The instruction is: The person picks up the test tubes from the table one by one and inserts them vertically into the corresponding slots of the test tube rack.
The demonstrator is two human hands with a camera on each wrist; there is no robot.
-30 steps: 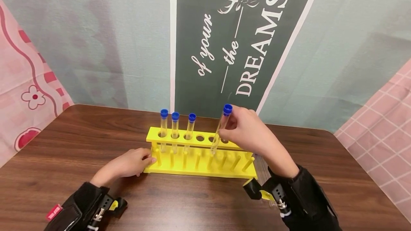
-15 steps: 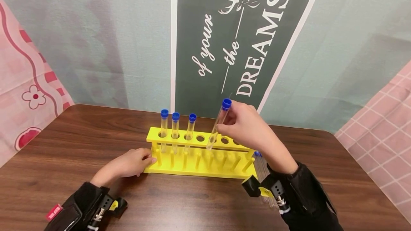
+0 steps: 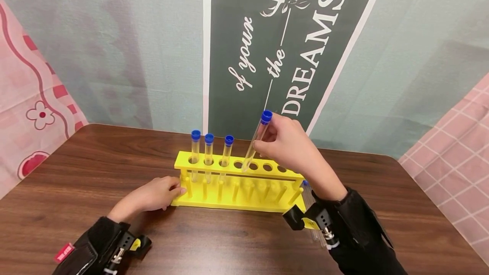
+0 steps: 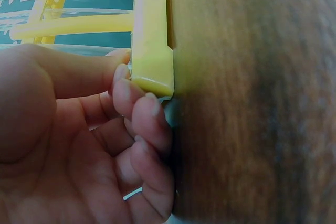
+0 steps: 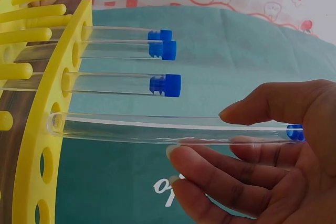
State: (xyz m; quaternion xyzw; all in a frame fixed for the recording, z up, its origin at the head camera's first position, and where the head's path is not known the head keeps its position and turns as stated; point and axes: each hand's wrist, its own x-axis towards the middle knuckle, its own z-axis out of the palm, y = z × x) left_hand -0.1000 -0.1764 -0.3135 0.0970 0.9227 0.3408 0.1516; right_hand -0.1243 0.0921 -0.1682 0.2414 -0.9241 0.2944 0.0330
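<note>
My right hand (image 3: 284, 139) pinches a clear test tube (image 5: 131, 128) with a blue cap between thumb and fingers. The tube leans, its rounded bottom at the fourth hole from the left in the yellow test tube rack (image 3: 244, 203); whether the tip is inside the hole I cannot tell. Three capped test tubes (image 3: 208, 150) stand in the holes to its left. At the rack's left end, my left hand (image 3: 160, 192) grips the base's corner, thumb on one side and curled fingertips (image 4: 149, 111) against the other.
More clear test tubes (image 3: 314, 234) with blue caps lie on the brown wooden table (image 3: 214, 245) right of the rack, partly hidden by the right wrist. Behind the table hangs a green printed cloth (image 3: 244, 109).
My right hand has carried the test tube leftward and up along the rack, from near the fifth hole to the fourth. The left hand and rack have stayed put.
</note>
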